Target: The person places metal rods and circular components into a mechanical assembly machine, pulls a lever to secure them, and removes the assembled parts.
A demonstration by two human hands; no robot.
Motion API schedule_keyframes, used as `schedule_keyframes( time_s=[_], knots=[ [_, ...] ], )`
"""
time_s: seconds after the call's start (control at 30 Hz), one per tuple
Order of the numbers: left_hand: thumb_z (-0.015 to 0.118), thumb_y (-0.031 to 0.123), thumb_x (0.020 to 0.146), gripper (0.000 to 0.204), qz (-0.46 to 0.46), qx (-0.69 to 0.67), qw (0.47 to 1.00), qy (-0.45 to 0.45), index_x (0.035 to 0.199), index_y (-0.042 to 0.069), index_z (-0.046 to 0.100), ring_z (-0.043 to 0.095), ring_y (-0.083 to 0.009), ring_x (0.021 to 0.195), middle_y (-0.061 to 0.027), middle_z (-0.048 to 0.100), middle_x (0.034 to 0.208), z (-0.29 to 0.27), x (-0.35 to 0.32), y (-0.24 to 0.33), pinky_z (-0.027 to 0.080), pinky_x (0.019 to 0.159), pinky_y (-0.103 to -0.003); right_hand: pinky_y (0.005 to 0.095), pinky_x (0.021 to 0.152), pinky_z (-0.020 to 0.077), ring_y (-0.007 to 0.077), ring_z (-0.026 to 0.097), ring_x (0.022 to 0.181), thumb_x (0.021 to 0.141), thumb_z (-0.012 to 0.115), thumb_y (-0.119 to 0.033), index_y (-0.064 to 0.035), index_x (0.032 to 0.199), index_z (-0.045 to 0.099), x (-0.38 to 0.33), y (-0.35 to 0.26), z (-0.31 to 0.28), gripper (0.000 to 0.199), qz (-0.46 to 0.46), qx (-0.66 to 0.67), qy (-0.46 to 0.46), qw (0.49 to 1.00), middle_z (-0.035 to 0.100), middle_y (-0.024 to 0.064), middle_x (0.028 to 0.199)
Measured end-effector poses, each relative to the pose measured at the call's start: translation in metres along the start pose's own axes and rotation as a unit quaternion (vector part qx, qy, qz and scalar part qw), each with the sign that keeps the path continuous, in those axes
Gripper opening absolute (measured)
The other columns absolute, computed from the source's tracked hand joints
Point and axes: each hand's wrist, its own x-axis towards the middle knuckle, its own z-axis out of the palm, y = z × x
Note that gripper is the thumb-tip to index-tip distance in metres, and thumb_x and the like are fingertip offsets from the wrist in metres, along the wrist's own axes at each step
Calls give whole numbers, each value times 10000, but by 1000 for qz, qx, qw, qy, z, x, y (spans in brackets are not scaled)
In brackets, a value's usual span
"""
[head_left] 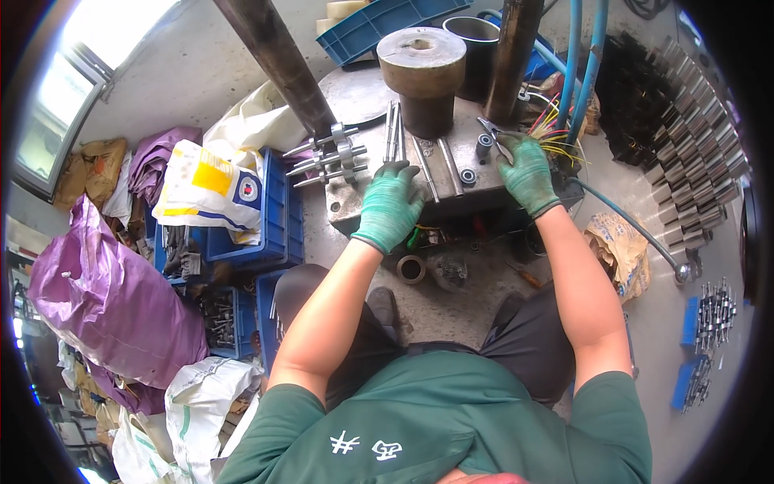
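My left hand (389,208), in a green glove, rests on the front edge of a metal block (343,211). Its bent fingers are a little apart at the near ends of several thin metal rods (393,129); no grip on them shows. To its left lies a cluster of shafts with round collars (334,160). My right hand (528,173), gloved alike, is closed around pliers (488,127) whose jaws point away to the left. Beside the pliers stands a small dark cylinder (484,148). Two longer rods (435,168) and a small ring-shaped part (468,175) lie between my hands.
A thick round press head (422,68) stands behind, between two upright columns (278,60). Blue hoses (598,64) and thin coloured wires (551,133) are at the right. Blue crates (274,211) and a purple sack (113,298) fill the left; stacked metal cylinders (685,137) stand far right.
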Motion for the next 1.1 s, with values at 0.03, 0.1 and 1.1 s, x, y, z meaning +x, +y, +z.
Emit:
schedule_keyframes(
  time_s=[0.03,0.1,1.1],
  knots=[
    [775,219,907,460,20,38,999,16,1336,82,682,592,-409,1312,-198,639,1385,7,3,3,494,1117,-513,483,1065,504,373,652,1181,849,717,-147,-69,1227,758,2,-7,-1,388,0,-21,-12,1000,725,146,1252],
    [792,276,897,516,33,97,994,38,1371,109,674,589,-418,1295,-197,651,1355,15,2,6,504,1086,-528,478,1078,505,364,651,1195,841,720,-147,-75,1241,755,4,-11,8,408,-27,-42,6,999,721,134,1274],
    [608,182,1063,439,-349,-697,610,-140,1459,16,518,731,-214,954,-152,713,1233,11,-45,63,605,814,-338,337,917,610,219,745,1063,1021,620,-1,32,1311,667,6,-36,13,295,173,371,39,912,728,109,1178]
  ],
)
